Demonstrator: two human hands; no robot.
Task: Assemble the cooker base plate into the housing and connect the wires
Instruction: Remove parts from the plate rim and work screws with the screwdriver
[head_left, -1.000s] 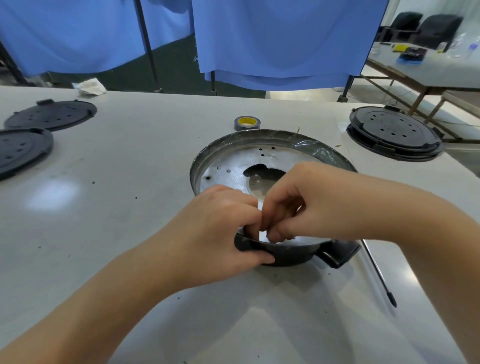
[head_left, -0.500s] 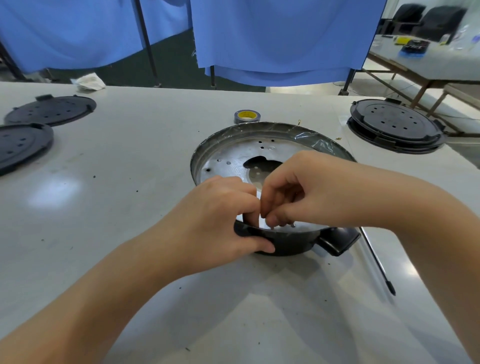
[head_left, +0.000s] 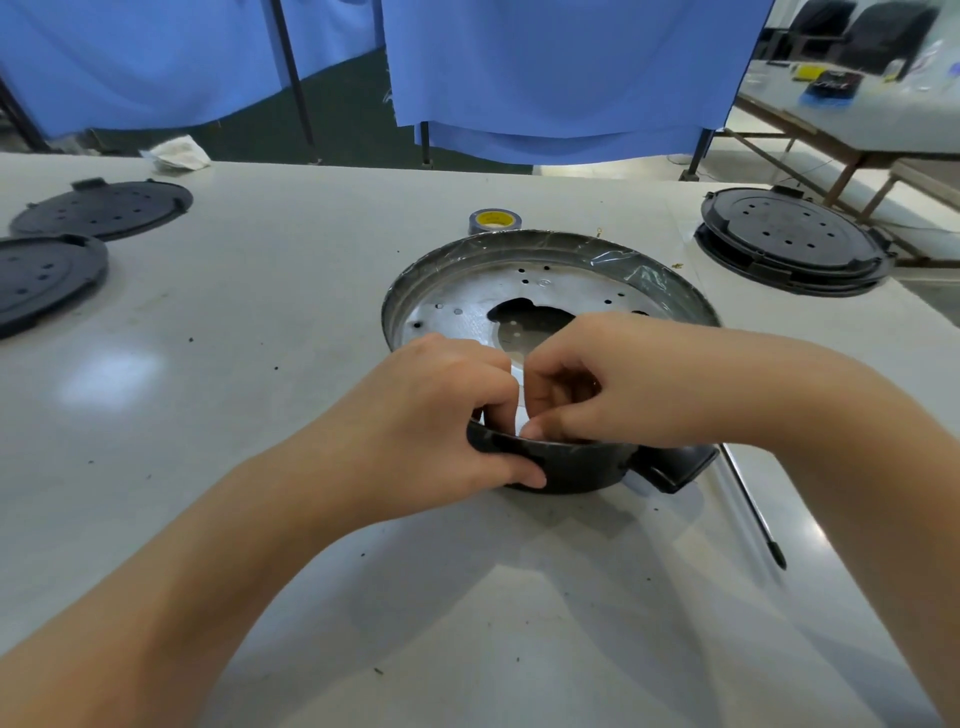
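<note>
At the worktop's middle, left hand (head_left: 436, 415) grips the housing (head_left: 561, 467) rim; right hand (head_left: 582, 384) pinches something hidden, likely wires. Next: seat the connector carefully.

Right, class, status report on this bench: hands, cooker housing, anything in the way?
Left hand grips housing near rim. Right hand fingers curled inside at the rim; pinched item hidden. Base plate seated in housing. Nothing obstructing.

Bright overhead glare, warped wide-angle edges
</note>
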